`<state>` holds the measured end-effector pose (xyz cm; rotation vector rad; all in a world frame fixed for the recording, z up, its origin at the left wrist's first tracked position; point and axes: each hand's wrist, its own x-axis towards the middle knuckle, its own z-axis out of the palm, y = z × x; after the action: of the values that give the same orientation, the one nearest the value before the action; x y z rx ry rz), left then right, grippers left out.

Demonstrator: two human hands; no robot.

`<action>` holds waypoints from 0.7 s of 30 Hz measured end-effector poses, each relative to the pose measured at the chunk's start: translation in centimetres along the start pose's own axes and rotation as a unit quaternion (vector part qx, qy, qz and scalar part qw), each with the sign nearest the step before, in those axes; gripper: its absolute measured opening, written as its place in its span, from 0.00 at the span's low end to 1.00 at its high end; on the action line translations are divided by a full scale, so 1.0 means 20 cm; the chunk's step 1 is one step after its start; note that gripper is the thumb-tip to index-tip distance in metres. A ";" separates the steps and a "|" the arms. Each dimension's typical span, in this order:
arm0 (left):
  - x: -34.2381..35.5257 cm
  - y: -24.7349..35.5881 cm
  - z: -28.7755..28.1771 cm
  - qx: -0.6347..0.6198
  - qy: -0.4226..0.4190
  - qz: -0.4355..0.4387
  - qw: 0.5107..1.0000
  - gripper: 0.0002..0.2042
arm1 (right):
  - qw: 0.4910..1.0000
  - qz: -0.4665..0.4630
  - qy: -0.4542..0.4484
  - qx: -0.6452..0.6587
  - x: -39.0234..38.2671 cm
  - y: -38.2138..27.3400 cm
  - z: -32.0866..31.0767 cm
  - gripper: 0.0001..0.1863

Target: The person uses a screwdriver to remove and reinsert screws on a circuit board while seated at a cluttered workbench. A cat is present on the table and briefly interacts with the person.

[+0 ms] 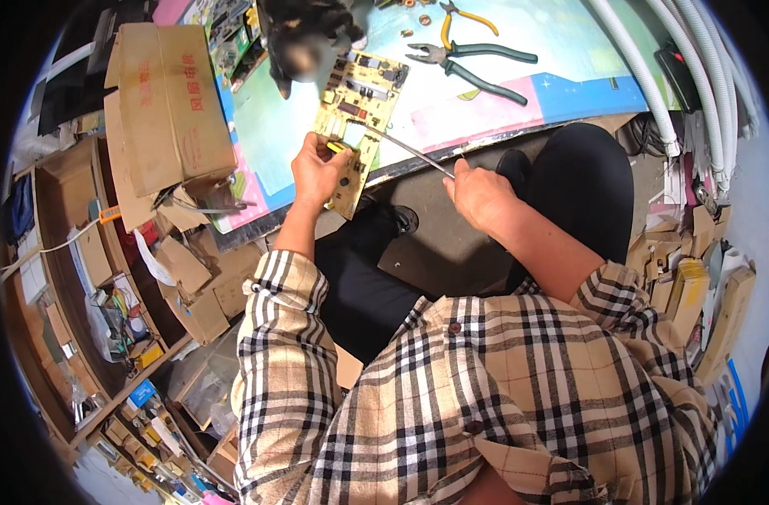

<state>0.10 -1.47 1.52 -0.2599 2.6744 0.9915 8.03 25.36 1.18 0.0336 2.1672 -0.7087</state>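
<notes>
A yellowish circuit board with mounted parts lies slantwise over the near edge of the table, its lower end jutting past it. My left hand grips the board's left side, fingers closed, with a bright yellow-green piece by the fingertips. In my right hand is a screwdriver with a long thin metal shaft; the fist hides its handle. The shaft slants up and left, its tip at the middle of the board. Whether the tip touches a part is too small to tell.
A dark-furred cat is on the table just beyond the board. Green-handled pliers and yellow-handled pliers lie to the right of it. A cardboard box stands at the left, and white hoses run down the right.
</notes>
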 end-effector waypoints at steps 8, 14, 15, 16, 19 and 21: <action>0.00 0.04 -0.02 0.137 0.041 0.044 0.989 0.20 | 0.991 -0.122 0.057 -0.019 -0.07 0.03 0.05 0.16; 0.12 0.01 0.01 0.210 0.026 0.064 0.975 0.22 | 0.990 -0.122 0.072 -0.017 -0.05 0.04 0.11 0.12; 0.14 0.03 0.03 0.236 0.018 0.062 0.970 0.23 | 0.986 -0.133 0.096 -0.018 -0.04 0.06 0.12 0.12; 0.16 0.04 0.03 0.261 0.009 0.060 0.963 0.24 | 0.986 -0.132 0.098 -0.025 -0.04 0.08 0.13 0.12; 0.21 0.08 0.06 0.286 -0.022 0.058 0.956 0.24 | 0.987 -0.122 0.085 -0.054 -0.05 0.06 0.12 0.12; 0.25 0.07 0.08 0.295 -0.026 0.076 0.952 0.24 | 0.990 -0.106 0.071 -0.061 -0.05 0.05 0.09 0.13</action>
<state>-4.70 0.36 -0.44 0.0984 2.8199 0.1912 10.18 25.53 0.56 -0.2208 2.3703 -0.7096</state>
